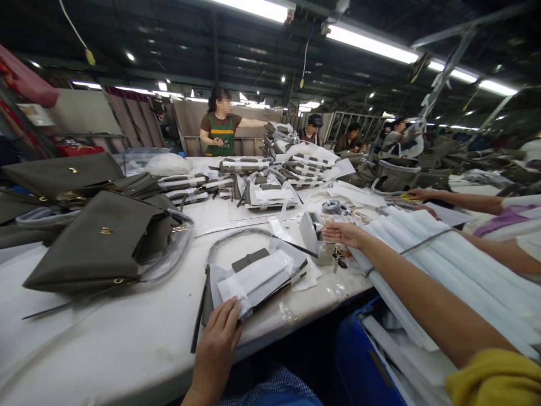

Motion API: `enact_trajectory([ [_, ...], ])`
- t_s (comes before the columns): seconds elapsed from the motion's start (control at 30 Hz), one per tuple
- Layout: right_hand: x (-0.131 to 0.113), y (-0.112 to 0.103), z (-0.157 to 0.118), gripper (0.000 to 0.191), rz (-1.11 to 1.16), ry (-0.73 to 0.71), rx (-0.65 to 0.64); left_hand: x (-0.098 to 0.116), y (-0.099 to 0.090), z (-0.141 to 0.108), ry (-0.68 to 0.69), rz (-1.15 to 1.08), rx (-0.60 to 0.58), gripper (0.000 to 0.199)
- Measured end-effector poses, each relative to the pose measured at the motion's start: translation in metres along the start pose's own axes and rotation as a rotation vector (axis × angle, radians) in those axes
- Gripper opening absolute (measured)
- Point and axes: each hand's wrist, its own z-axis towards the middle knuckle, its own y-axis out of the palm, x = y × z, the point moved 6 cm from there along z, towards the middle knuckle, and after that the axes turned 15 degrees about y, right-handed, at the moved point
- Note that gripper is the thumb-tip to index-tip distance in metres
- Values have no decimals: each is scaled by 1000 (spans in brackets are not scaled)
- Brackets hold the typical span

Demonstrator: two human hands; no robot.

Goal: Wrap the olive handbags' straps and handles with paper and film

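A flat dark olive bag piece [249,259], partly wrapped in white paper [257,276] and clear tape, lies near the table's front edge. A plastic-covered strap [236,232] arches behind it. My left hand [220,332] is closed on its near left corner, fingers on top of the wrapping. My right hand [344,234] reaches across to a pale tape dispenser [310,232], its fingers stretched out at the dispenser's right side. Whether tape touches those fingertips I cannot make out. Rolls of grey cord or tubing [333,207] lie just behind the dispenser.
Dark olive handbags [93,242] stand at left. Wrapped bag pieces [270,192] are piled at the back. White foam sheets [448,265] lie at right, above a blue bin [363,361]. A co-worker's arms [460,200] extend from the right; another person [222,127] stands across the table.
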Motion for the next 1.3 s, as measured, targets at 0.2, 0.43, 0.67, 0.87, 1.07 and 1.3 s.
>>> enact_trajectory([
  [0.2,32,-11,-65,13,51,-75,51,-1,-1,0,-2,-5,-11,31],
  [0.43,114,-22,-72,30,-30,-159,240,-2,-3,1,-16,-28,-21,33],
  [0.67,123,-32,-27,28,-236,-263,414,-3,-1,-1,-21,-29,-43,33],
  [0.87,108,-45,-44,13,-572,-362,494,-4,0,-1,-27,-48,-74,32],
  [1.07,96,-16,-103,22,-1098,-673,556,-7,0,-2,-52,-94,-98,33],
  [1.3,92,44,-156,23,-1609,-966,230,-9,3,-3,-78,-141,-87,36],
])
